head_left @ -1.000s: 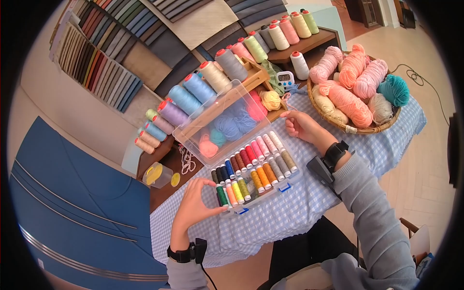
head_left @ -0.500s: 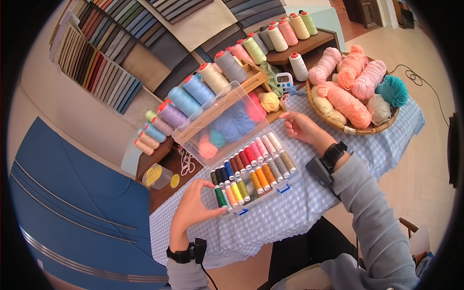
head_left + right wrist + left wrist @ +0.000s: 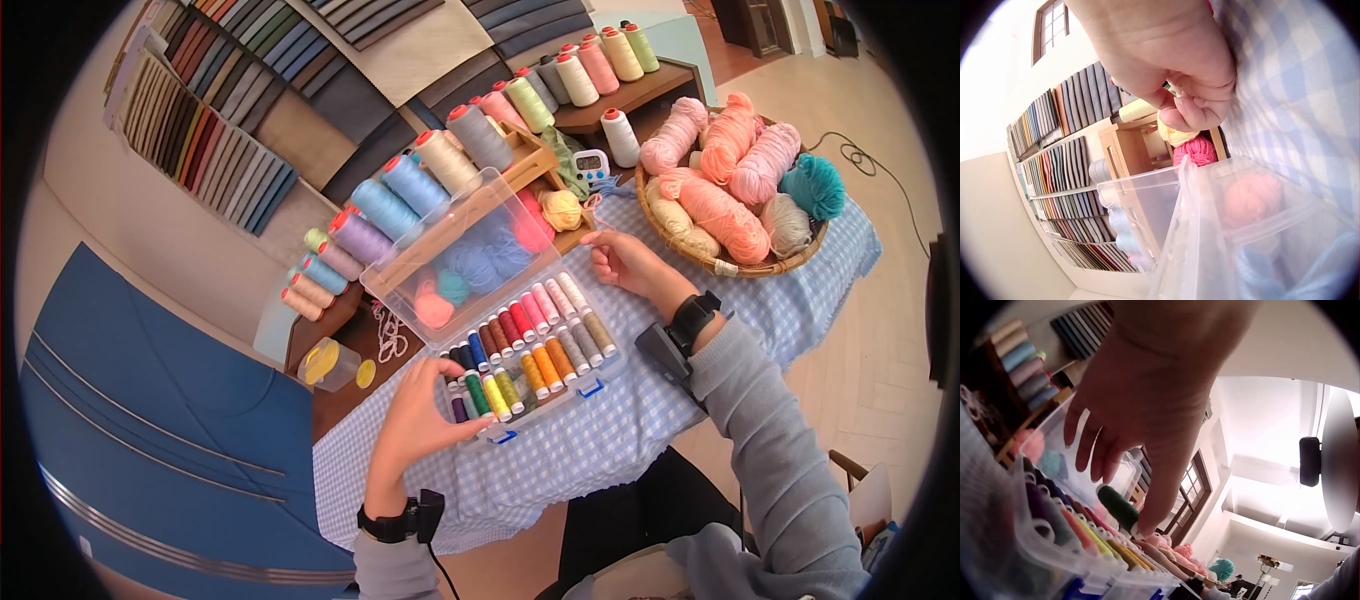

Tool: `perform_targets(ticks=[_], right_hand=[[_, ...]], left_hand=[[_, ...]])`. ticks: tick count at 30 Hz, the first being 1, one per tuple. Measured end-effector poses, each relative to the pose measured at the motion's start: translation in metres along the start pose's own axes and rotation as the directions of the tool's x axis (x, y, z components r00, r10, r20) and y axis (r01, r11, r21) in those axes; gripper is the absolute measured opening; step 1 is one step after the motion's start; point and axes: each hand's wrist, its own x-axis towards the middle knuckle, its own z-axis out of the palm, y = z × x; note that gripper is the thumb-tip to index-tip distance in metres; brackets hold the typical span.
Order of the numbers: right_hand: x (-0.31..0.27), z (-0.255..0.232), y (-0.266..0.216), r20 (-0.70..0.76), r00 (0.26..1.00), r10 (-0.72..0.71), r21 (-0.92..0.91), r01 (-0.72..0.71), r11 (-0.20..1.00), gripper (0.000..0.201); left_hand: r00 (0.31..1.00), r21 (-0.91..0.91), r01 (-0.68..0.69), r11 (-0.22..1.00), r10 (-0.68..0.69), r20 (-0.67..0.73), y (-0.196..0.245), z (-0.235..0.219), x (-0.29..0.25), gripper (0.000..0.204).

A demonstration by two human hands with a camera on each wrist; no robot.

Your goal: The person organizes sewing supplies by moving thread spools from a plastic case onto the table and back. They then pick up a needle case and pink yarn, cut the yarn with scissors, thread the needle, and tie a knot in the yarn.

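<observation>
My left hand (image 3: 418, 415) pinches a green thread spool (image 3: 1119, 508) by its ends between thumb and finger. The spool is raised and tilted above the other spools in a clear plastic case (image 3: 545, 412). Two rows of thread spools fill much of this case, with purple ones (image 3: 459, 408) at the near left corner and yellow (image 3: 496, 396) beside the green. My right hand (image 3: 628, 265) rests on the checked cloth right of the case, fingers loosely curled around nothing. The case's clear lid (image 3: 1188, 219) stands raised at the back.
A wicker basket (image 3: 735, 268) of yarn skeins stands at the right. Behind the lid, large thread cones (image 3: 383, 208) line a wooden rack, with yarn balls (image 3: 560, 210) below. A small timer (image 3: 590, 165) is near the basket. A clear tub (image 3: 330, 365) sits at the left.
My left hand has lifted the green spool from the front row's left end and shifted slightly right and up with it, uncovering the purple spools. My right hand stays in place.
</observation>
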Motion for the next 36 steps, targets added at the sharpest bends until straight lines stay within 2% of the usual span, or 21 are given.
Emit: perform_targets(ticks=[4,6,7,14,20,21,22,23,25,26,27,28,29,30,31,33,34,36], right_hand=[[0.000,0.001,-0.001,-0.024,1.000,0.004,-0.004,-0.004,1.000,0.015],[0.000,0.001,-0.002,-0.025,1.000,0.008,0.004,-0.008,1.000,0.015],[0.000,0.001,-0.002,-0.029,1.000,0.012,0.016,-0.011,1.000,0.014],[0.001,0.001,-0.001,-0.013,1.000,0.011,0.006,-0.011,1.000,0.014],[-0.001,0.002,-0.003,-0.032,0.999,0.014,-0.017,-0.014,1.000,0.014],[-0.001,0.001,-0.003,-0.018,1.000,0.010,-0.008,-0.010,1.000,0.014],[-0.001,0.000,-0.002,-0.004,1.000,0.007,0.002,-0.007,1.000,0.014],[-0.001,0.000,-0.003,0.000,1.000,0.008,-0.001,-0.008,1.000,0.014],[-0.001,0.000,-0.002,-0.016,1.000,0.018,0.001,-0.018,1.000,0.015],[0.000,-0.001,-0.002,-0.010,1.000,0.021,-0.003,-0.021,1.000,0.015],[0.001,-0.003,-0.001,-0.007,1.000,0.020,0.000,-0.020,1.000,0.014],[0.002,-0.003,-0.001,-0.004,1.000,0.018,0.002,-0.018,1.000,0.014],[0.002,-0.003,-0.001,0.002,1.000,0.016,-0.006,-0.016,1.000,0.014],[0.000,-0.002,-0.002,-0.008,1.000,0.020,-0.006,-0.020,1.000,0.015],[-0.001,0.000,-0.003,-0.018,1.000,0.021,-0.007,-0.021,1.000,0.015],[-0.002,0.003,-0.003,-0.001,1.000,0.013,-0.045,-0.013,0.999,0.016],[-0.003,0.004,-0.003,0.007,1.000,0.014,-0.069,-0.013,0.998,0.017],[-0.005,0.009,-0.005,0.005,1.000,0.015,-0.091,-0.015,0.996,0.020]], left_hand=[[1.000,-0.097,0.009,0.995,-0.012,-0.026,0.005,0.033,0.012,0.055],[0.990,-0.052,-0.108,0.993,0.102,-0.093,0.001,0.050,0.017,0.055],[0.999,-0.102,-0.035,0.994,0.031,-0.042,-0.001,0.055,0.017,0.059],[0.999,-0.095,0.009,0.995,-0.012,-0.031,-0.011,0.047,0.011,0.069],[0.991,0.005,0.027,1.000,-0.026,-0.129,-0.024,0.047,0.002,0.083],[0.953,0.017,0.090,0.996,-0.081,-0.290,-0.030,0.050,0.001,0.082],[0.887,0.019,0.155,0.988,-0.130,-0.444,-0.037,0.052,0.001,0.081],[0.885,0.018,0.157,0.987,-0.133,-0.447,-0.046,0.051,0.001,0.081],[0.799,-0.187,0.224,0.956,-0.290,-0.527,-0.065,0.047,-0.001,0.073],[0.795,-0.189,0.228,0.955,-0.294,-0.531,-0.070,0.045,-0.003,0.073],[0.794,-0.527,0.249,0.812,-0.483,-0.370,-0.074,0.043,-0.004,0.073],[0.788,-0.789,0.267,0.553,-0.596,-0.152,-0.080,0.041,-0.004,0.073],[0.802,-0.849,0.244,0.468,-0.590,-0.095,-0.098,0.048,-0.003,0.070],[0.802,-0.853,0.232,0.468,-0.589,-0.105,-0.105,0.051,-0.002,0.070],[0.820,-0.892,0.193,0.409,-0.567,-0.083,-0.110,0.054,-0.001,0.068],[0.846,-0.945,0.125,0.302,-0.529,-0.058,-0.110,0.058,0.005,0.065],[0.848,-0.948,0.109,0.301,-0.525,-0.069,-0.110,0.059,0.008,0.065],[0.894,-0.981,0.045,0.187,-0.445,-0.044,-0.101,0.059,0.014,0.064]])
